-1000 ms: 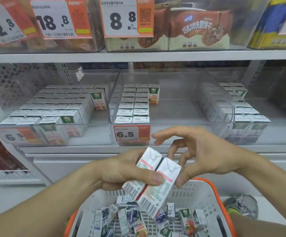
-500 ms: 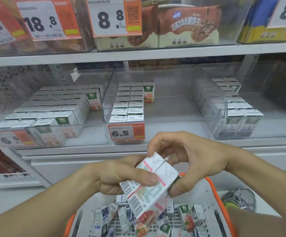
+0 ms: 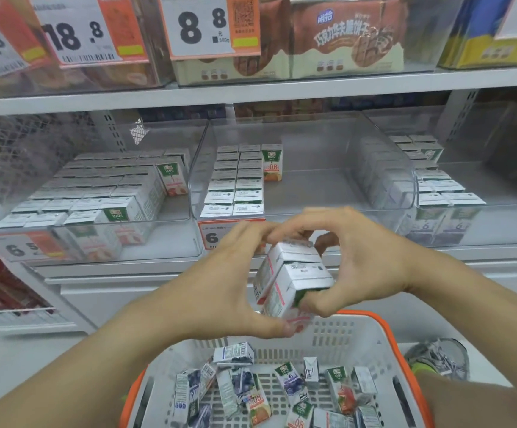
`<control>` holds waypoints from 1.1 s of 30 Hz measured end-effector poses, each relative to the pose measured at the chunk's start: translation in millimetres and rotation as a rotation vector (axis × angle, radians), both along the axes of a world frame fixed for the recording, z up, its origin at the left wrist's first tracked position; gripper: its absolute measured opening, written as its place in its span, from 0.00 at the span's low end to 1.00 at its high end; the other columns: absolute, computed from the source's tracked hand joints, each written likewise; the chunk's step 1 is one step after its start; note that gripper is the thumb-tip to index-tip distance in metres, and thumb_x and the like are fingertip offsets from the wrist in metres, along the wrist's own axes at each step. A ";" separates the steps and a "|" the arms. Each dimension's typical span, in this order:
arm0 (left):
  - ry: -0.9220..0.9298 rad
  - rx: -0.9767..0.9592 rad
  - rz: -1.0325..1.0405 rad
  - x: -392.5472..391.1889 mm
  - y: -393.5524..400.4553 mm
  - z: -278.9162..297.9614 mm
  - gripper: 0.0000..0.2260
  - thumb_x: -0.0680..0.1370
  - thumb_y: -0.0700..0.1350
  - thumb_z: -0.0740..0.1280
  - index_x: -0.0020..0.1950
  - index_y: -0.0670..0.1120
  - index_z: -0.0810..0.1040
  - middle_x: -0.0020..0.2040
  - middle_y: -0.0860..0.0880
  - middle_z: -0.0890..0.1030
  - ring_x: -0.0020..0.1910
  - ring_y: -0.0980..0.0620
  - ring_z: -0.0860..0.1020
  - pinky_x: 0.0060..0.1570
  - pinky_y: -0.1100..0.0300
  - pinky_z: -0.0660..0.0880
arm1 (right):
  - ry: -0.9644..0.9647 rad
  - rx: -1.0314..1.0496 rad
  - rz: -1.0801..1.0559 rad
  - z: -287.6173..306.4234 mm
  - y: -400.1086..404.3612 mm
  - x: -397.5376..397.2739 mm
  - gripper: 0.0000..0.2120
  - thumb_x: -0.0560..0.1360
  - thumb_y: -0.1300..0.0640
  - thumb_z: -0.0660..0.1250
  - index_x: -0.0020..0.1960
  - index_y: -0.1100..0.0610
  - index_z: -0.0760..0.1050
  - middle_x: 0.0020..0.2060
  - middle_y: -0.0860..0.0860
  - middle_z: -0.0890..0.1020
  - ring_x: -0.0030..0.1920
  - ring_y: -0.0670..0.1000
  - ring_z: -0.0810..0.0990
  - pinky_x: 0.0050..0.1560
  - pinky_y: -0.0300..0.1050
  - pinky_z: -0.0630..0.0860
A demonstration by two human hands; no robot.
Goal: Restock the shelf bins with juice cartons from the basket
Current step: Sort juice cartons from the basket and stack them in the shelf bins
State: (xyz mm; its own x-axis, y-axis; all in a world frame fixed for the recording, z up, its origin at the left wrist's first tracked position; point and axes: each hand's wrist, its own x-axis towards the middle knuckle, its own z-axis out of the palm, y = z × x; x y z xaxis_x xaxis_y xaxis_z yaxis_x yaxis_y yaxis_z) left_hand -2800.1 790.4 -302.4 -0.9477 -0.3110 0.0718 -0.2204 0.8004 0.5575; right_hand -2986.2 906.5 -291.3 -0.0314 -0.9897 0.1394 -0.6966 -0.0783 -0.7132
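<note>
Both hands clamp a pair of juice cartons (image 3: 291, 279) held side by side above the basket (image 3: 359, 335). Left hand (image 3: 235, 282) curls round them from the left, thumb under the lower end, fingertips over the top; right hand (image 3: 353, 267) wraps from the right, thumb pressed on the near carton's front, fingers curled over the far top edge. Pair is tilted, tops toward the shelf, in front of the middle bin (image 3: 328, 193). Cartons' fronts mostly covered by fingers; small print not legible. Middle bin has 2 rows of cartons at its left side plus 1 orange-front carton (image 3: 272, 163) reading "100%". Its price tag (image 3: 212, 236) is half hidden by the left hand, only "6" shows. Left bin tag (image 3: 25, 247) reads "6.5". Upper shelf tags: "18.8" (image 3: 78, 32), "8.8" (image 3: 201, 26). Loose cartons (image 3: 266, 393) lie jumbled in the basket.
</note>
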 end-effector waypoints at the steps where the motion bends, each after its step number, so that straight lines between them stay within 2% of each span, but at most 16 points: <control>1: 0.024 -0.034 -0.003 -0.7 1.5 1.8 0.45 0.62 0.64 0.79 0.71 0.62 0.58 0.63 0.67 0.65 0.64 0.67 0.67 0.64 0.65 0.69 | 0.022 -0.038 0.002 0.7 -1.5 1.8 0.33 0.54 0.55 0.79 0.58 0.44 0.80 0.52 0.47 0.82 0.53 0.51 0.80 0.50 0.47 0.78; 4: 0.095 -0.043 0.026 0.1 2.5 6.4 0.44 0.64 0.60 0.79 0.72 0.62 0.56 0.62 0.67 0.68 0.62 0.66 0.69 0.58 0.69 0.70 | -0.001 -0.138 -0.004 2.9 -6.6 6.3 0.33 0.54 0.57 0.81 0.58 0.47 0.80 0.49 0.45 0.82 0.51 0.52 0.80 0.50 0.45 0.78; 7: 0.133 0.003 0.057 5.0 0.2 8.6 0.45 0.64 0.57 0.80 0.73 0.60 0.57 0.58 0.65 0.76 0.57 0.66 0.75 0.53 0.67 0.73 | -0.113 -0.186 0.005 2.0 -14.3 11.4 0.35 0.55 0.58 0.82 0.60 0.48 0.76 0.48 0.47 0.82 0.50 0.53 0.81 0.51 0.48 0.79; 11: 0.135 -0.001 0.083 20.2 -10.0 14.3 0.36 0.64 0.52 0.81 0.66 0.59 0.67 0.52 0.63 0.79 0.52 0.65 0.76 0.46 0.72 0.71 | -0.280 -0.207 0.044 -5.5 -27.3 17.8 0.36 0.53 0.58 0.86 0.58 0.52 0.77 0.48 0.52 0.83 0.49 0.56 0.82 0.51 0.55 0.80; 13: 0.121 0.039 0.114 31.5 -18.9 17.5 0.35 0.62 0.51 0.82 0.63 0.60 0.68 0.52 0.60 0.80 0.52 0.61 0.78 0.45 0.69 0.74 | -0.343 -0.197 0.076 -8.5 -34.8 21.4 0.37 0.52 0.59 0.86 0.59 0.52 0.77 0.51 0.53 0.83 0.50 0.57 0.82 0.51 0.54 0.81; 16: 0.126 0.119 0.174 49.9 -38.1 23.5 0.35 0.59 0.49 0.84 0.60 0.59 0.70 0.52 0.56 0.81 0.51 0.55 0.80 0.48 0.59 0.78 | -0.397 -0.227 0.063 -10.8 -46.1 23.7 0.38 0.53 0.61 0.87 0.61 0.52 0.77 0.55 0.52 0.81 0.49 0.54 0.83 0.53 0.52 0.81; 18: 0.174 0.164 0.219 62.4 -49.7 29.8 0.34 0.59 0.49 0.84 0.59 0.58 0.72 0.51 0.54 0.82 0.49 0.52 0.82 0.47 0.53 0.80 | -0.265 -0.282 -0.017 -13.4 -54.7 22.1 0.35 0.57 0.55 0.86 0.61 0.52 0.77 0.56 0.48 0.81 0.52 0.51 0.83 0.56 0.50 0.80; 21: 0.266 0.200 0.321 77.2 -69.7 40.5 0.32 0.60 0.40 0.83 0.58 0.52 0.72 0.48 0.50 0.84 0.43 0.49 0.85 0.40 0.50 0.83 | 0.138 -0.252 -0.096 -23.4 -72.7 17.4 0.31 0.62 0.44 0.82 0.62 0.48 0.76 0.58 0.43 0.78 0.60 0.44 0.75 0.64 0.46 0.74; 23: 0.280 0.136 0.381 78.3 -87.9 50.1 0.33 0.59 0.39 0.83 0.57 0.52 0.71 0.47 0.51 0.84 0.42 0.51 0.85 0.39 0.55 0.82 | 0.310 -0.209 -0.104 -33.2 -85.9 15.0 0.31 0.64 0.42 0.79 0.64 0.47 0.75 0.60 0.43 0.76 0.63 0.46 0.72 0.66 0.47 0.72; 25: 0.256 0.046 0.432 74.1 -109.3 60.1 0.34 0.57 0.44 0.84 0.56 0.56 0.71 0.47 0.56 0.83 0.43 0.58 0.82 0.39 0.67 0.78 | 0.453 -0.207 -0.137 -42.8 -97.1 14.8 0.28 0.66 0.40 0.76 0.63 0.47 0.75 0.60 0.44 0.77 0.62 0.48 0.72 0.64 0.49 0.73; 26: 0.244 0.040 0.454 70.0 -118.6 64.7 0.34 0.56 0.47 0.84 0.57 0.56 0.71 0.47 0.57 0.83 0.42 0.59 0.82 0.39 0.69 0.76 | 0.502 -0.211 -0.161 -45.4 -100.3 15.5 0.27 0.67 0.40 0.75 0.62 0.47 0.75 0.60 0.43 0.77 0.62 0.48 0.73 0.63 0.49 0.73; 28: 0.214 0.068 0.464 59.3 -139.7 66.3 0.35 0.56 0.49 0.84 0.59 0.55 0.71 0.47 0.55 0.83 0.44 0.58 0.82 0.42 0.64 0.77 | 0.523 -0.238 -0.206 -49.5 -103.6 15.2 0.24 0.68 0.43 0.75 0.61 0.46 0.76 0.59 0.43 0.78 0.61 0.48 0.73 0.60 0.47 0.74; 30: 0.193 0.096 0.448 44.9 -160.7 61.7 0.37 0.55 0.48 0.84 0.60 0.52 0.72 0.50 0.53 0.83 0.48 0.54 0.82 0.48 0.56 0.79 | 0.527 -0.261 -0.225 -52.1 -104.7 14.5 0.22 0.67 0.46 0.75 0.60 0.46 0.76 0.58 0.42 0.78 0.60 0.47 0.74 0.58 0.45 0.73; 33: 0.134 0.059 0.455 18.7 -194.9 49.1 0.45 0.53 0.52 0.86 0.67 0.49 0.71 0.58 0.52 0.81 0.56 0.53 0.80 0.59 0.54 0.76 | 0.535 -0.267 -0.230 -56.0 -104.9 12.7 0.22 0.67 0.48 0.76 0.58 0.45 0.75 0.57 0.40 0.78 0.60 0.46 0.73 0.55 0.44 0.73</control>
State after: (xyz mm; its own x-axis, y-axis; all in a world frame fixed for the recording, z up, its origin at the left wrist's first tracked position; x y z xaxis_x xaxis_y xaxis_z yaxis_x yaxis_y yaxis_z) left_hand -2781.4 595.5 -253.3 -0.6980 -0.6994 0.1540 -0.4644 0.6057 0.6462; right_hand -2973.5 801.5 -347.3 -0.0969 -0.8951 0.4351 -0.9710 -0.0111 -0.2390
